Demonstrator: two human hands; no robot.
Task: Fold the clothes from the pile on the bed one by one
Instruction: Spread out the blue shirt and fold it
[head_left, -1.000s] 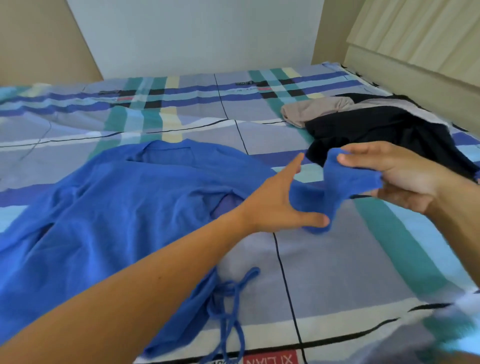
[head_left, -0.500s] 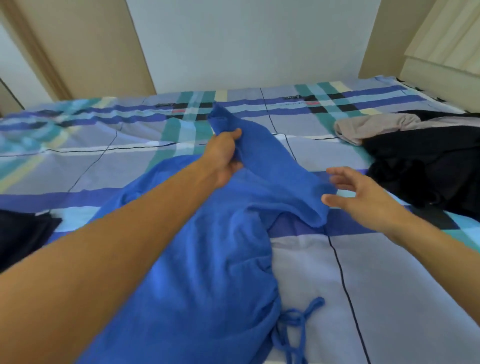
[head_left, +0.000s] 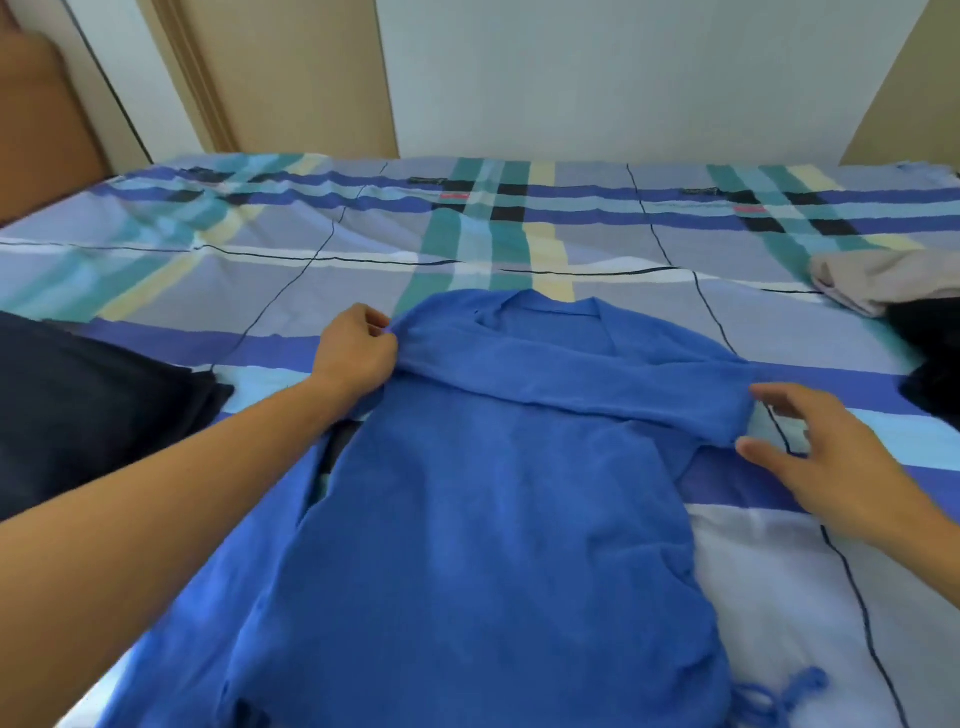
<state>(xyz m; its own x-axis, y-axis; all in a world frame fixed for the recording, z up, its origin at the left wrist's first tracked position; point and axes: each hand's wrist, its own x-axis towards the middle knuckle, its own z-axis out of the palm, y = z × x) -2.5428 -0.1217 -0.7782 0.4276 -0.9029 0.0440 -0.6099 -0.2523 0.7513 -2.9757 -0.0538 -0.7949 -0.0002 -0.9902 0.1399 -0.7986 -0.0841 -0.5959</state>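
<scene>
A blue top (head_left: 467, 519) lies spread in the middle of the bed (head_left: 322, 291), collar away from the person and hem towards them. One sleeve (head_left: 571, 384) is folded across its chest, running from the left shoulder to the right edge.

The left hand (head_left: 356, 348) sits at the top's left shoulder, fingers curled and pinching the fabric where the sleeve begins. The right hand (head_left: 826, 457) is at the top's right edge, fingers spread and relaxed, fingertips just beside the sleeve's end; whether they touch it I cannot tell.

A blue tie (head_left: 779, 696) trails from the top's lower right. A dark cloth (head_left: 78, 405) lies left of the top. Right of it, well apart, are a beige garment (head_left: 883, 280) and a black one (head_left: 935, 364).
</scene>
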